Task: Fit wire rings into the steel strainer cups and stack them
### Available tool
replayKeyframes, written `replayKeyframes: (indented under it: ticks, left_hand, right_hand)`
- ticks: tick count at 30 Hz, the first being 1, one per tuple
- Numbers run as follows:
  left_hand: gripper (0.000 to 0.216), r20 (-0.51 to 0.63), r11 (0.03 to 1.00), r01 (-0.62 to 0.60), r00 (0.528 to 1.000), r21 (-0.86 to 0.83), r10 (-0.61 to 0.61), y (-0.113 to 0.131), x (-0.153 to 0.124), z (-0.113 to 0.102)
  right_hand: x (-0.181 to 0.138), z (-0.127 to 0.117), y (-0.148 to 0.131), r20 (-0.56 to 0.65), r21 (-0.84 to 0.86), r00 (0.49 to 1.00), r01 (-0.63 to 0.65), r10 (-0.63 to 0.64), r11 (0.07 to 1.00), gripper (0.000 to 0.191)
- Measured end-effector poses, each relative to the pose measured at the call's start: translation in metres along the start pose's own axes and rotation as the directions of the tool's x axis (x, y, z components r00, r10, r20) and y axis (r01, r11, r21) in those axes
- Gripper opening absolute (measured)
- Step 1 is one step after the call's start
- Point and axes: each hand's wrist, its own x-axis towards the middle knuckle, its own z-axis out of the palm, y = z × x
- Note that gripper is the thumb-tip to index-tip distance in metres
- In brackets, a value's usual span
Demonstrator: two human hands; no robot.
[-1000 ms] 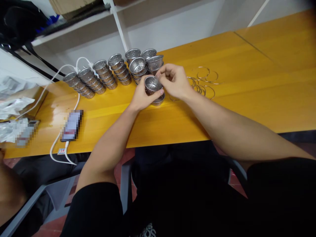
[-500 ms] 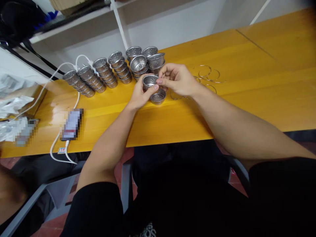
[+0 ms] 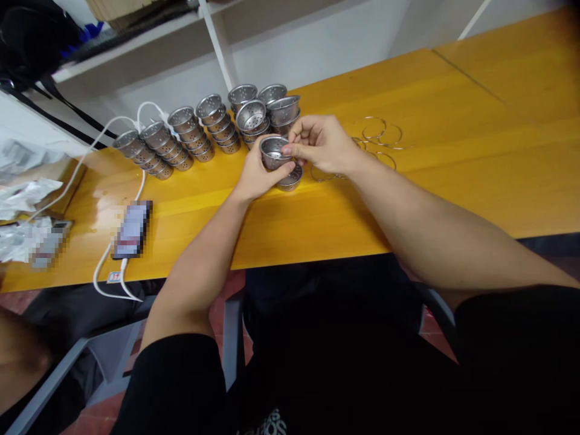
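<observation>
My left hand [image 3: 256, 175] is wrapped round a small perforated steel cup [image 3: 273, 151], holding it just above the yellow table [image 3: 317, 211]. My right hand [image 3: 324, 143] pinches at the cup's rim with thumb and fingers; whether a thin ring is in that pinch I cannot make out. A second steel cup [image 3: 291, 179] sits on the table right under the held one. Several loose wire rings [image 3: 378, 134] lie to the right of my right hand.
Rows of stacked perforated steel cups [image 3: 190, 136] line the far side of the table. A phone [image 3: 132, 229] on a white cable [image 3: 102, 272] lies at the left, beside crumpled plastic wrapping [image 3: 22, 199]. A shelf frame [image 3: 217, 42] stands behind. Another person's arm [image 3: 18, 356] shows at lower left.
My hands shifted slightly while working the cup's rim; my right fingers moved from over the cup to pinching its near rim. The view drifted a little.
</observation>
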Motion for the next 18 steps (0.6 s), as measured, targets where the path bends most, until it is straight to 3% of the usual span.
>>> replayKeyframes:
  ticks: [18]
  left_hand:
    - [0.097, -0.007, 1.0, 0.006, 1.0, 0.025, -0.006, 0.0096, 0.0018, 0.0001]
  right_hand:
    - [-0.0025, 0.0016, 0.0027, -0.034, -0.062, 0.997, 0.061, -0.063, 0.996, 0.072]
